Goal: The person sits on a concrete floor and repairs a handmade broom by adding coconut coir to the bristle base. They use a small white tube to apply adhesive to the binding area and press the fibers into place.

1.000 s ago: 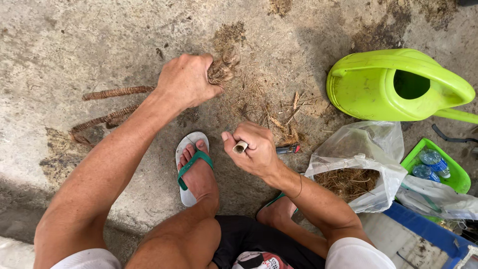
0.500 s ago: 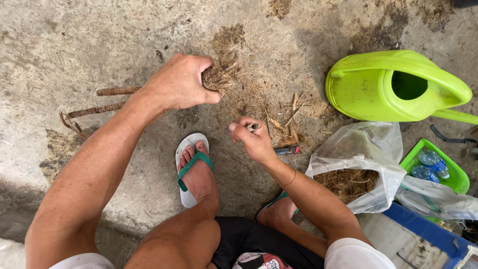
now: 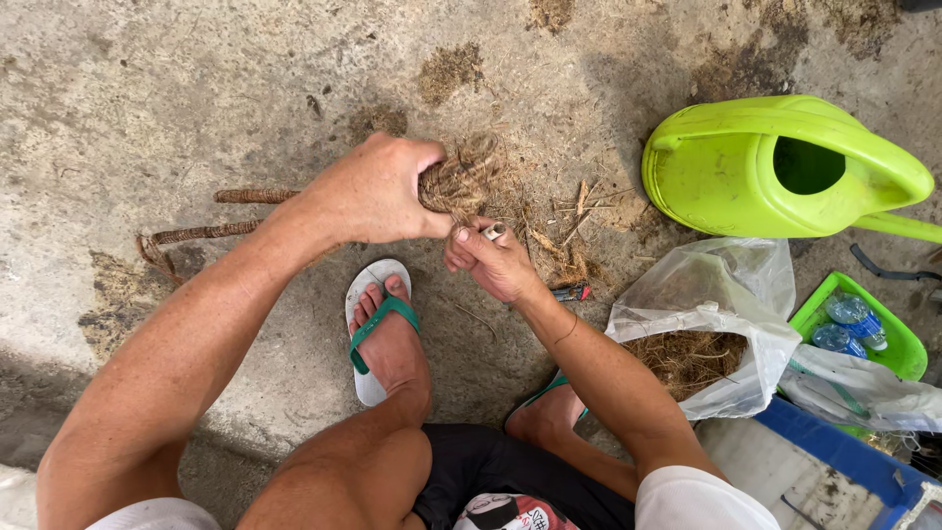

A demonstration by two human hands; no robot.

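Left hand (image 3: 368, 196) is closed in a fist, fingers wrapped tight around a clump of brown fibre (image 3: 463, 179); the clump sticks out past the thumb side, up off the concrete floor (image 3: 147, 88). Right hand (image 3: 491, 260) sits just below the clump, fingers pinched narrow on a small silvery object (image 3: 495, 232) (too small to tell what it is), its tip right beside the left thumb and close to the fibre. Loose fibre scraps (image 3: 564, 221) lie on the floor just past the right fingers. Small red-and-dark item (image 3: 571, 292) on the floor beside the right wrist. Two brown fibre-wrapped sticks (image 3: 211, 231) lie on the floor behind the left wrist. Green watering can (image 3: 775, 167) well to the right of both hands. Clear plastic bag (image 3: 716, 314) with more fibre inside sits near the right forearm, green tray (image 3: 883, 339) with blue-capped bottles beyond it. Foot in a green-strapped sandal (image 3: 378, 329) is under the hands.
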